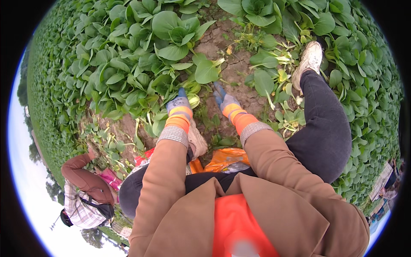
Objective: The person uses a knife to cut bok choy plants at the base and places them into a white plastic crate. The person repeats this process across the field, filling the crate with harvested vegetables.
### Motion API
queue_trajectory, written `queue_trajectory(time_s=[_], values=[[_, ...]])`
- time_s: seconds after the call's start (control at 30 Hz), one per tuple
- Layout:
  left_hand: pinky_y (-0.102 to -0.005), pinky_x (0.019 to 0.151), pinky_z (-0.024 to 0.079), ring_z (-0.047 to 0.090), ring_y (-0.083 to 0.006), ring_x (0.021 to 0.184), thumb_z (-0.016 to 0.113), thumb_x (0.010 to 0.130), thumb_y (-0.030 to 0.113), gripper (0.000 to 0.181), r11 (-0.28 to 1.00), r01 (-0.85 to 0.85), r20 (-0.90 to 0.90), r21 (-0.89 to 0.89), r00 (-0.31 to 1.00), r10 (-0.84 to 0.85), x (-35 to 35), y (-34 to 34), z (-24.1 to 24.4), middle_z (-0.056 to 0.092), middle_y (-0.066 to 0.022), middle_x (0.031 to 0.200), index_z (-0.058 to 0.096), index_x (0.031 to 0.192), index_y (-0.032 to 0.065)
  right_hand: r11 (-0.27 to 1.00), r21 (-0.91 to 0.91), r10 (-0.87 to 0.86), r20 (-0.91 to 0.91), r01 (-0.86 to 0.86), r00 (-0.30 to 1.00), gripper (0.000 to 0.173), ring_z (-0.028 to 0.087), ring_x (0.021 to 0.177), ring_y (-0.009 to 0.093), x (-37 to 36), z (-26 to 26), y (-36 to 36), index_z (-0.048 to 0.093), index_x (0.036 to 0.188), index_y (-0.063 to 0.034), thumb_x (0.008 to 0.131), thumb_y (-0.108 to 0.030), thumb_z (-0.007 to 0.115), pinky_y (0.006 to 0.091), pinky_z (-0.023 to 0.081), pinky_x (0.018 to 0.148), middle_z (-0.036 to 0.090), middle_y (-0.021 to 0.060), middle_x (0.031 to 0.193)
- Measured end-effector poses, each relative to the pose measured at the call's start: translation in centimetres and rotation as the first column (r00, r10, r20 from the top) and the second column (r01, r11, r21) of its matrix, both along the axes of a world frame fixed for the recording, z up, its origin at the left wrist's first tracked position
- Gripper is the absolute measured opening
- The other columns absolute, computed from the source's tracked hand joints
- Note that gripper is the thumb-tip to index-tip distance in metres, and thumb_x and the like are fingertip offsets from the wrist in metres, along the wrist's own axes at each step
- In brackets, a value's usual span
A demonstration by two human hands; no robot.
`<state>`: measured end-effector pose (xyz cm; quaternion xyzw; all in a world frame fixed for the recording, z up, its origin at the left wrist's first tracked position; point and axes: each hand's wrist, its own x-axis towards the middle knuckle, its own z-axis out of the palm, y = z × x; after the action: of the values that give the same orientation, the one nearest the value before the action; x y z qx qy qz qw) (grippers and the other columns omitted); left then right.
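My left hand point(179, 100), in a grey and blue work glove with an orange cuff, reaches into bok choy leaves beside a pale green stem base point(193, 100). Leaves hide part of its fingers, so its grip is unclear. Over cracked soil point(239, 69) my right hand point(225, 99), gloved the same way, points its blue fingertips forward. Its palm side is turned from view, and whether it holds anything does not show. A broad cut-looking leaf point(206, 72) with a pale stalk lies just ahead of both hands. A large bok choy plant point(178, 33) stands beyond.
Loose leaves point(264, 83) and yellowed scraps lie right of the soil strip, by my outstretched shoe point(310, 59). An orange plastic bag point(226, 159) sits between my legs. At left, another person point(86, 196) bends over the rows. Dense bok choy point(106, 69) flanks both sides.
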<state>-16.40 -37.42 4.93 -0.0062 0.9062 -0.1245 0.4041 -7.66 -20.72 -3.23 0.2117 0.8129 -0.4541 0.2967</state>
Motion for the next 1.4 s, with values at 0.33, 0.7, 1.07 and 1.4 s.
queue_trajectory(time_s=[0.33,0.7,1.07,1.4], values=[[-0.0429,0.098,0.048,0.062,-0.0367,0.115,0.072,0.076,0.014,0.08,0.995,-0.089,0.109,0.045,0.99,0.084,-1.0,0.5,0.8,0.062,-0.0243,0.124,0.033,0.146,0.0087,0.994,-0.035,0.107,0.044,-0.105,0.993,0.052,0.062,0.104,0.042,-1.6,-3.8,-1.2,0.032,0.149,-0.0383,0.099,-0.049,0.042,0.0475,0.05,0.089,0.063,0.0211,0.121],[-0.0428,0.098,0.048,0.06,-0.0387,0.116,0.079,0.072,0.021,0.093,0.985,-0.139,0.129,0.099,0.984,0.126,-0.9,-1.7,0.5,0.062,-0.0236,0.124,0.028,0.15,0.0132,0.945,0.089,0.3,0.141,-0.314,0.943,0.057,0.064,0.093,0.043,-3.2,-1.4,-2.4,0.023,0.152,-0.0343,0.099,-0.039,0.043,0.0513,0.051,0.079,0.066,0.0223,0.107],[-0.0425,0.097,0.049,0.061,-0.0377,0.115,0.082,0.069,0.024,0.091,0.976,-0.148,0.082,0.163,0.987,0.136,1.1,-6.2,0.9,0.063,-0.022,0.124,0.036,0.147,0.0149,0.916,0.034,0.394,0.101,-0.399,0.913,0.052,0.064,0.1,0.04,2.4,0.9,-1.0,0.026,0.15,-0.0371,0.102,-0.031,0.042,0.048,0.049,0.083,0.065,0.0208,0.116],[-0.0363,0.1,0.045,0.058,-0.0275,0.115,0.088,0.061,0.022,0.091,0.519,-0.086,0.034,0.85,0.993,0.109,0.4,-3.9,9.8,0.061,-0.0148,0.125,0.044,0.14,0.0087,0.945,-0.14,-0.309,-0.075,0.297,0.948,0.055,0.056,0.12,0.037,1.9,5.0,0.9,0.023,0.154,-0.0303,0.102,-0.037,0.04,0.0404,0.044,0.098,0.056,0.0242,0.132]])
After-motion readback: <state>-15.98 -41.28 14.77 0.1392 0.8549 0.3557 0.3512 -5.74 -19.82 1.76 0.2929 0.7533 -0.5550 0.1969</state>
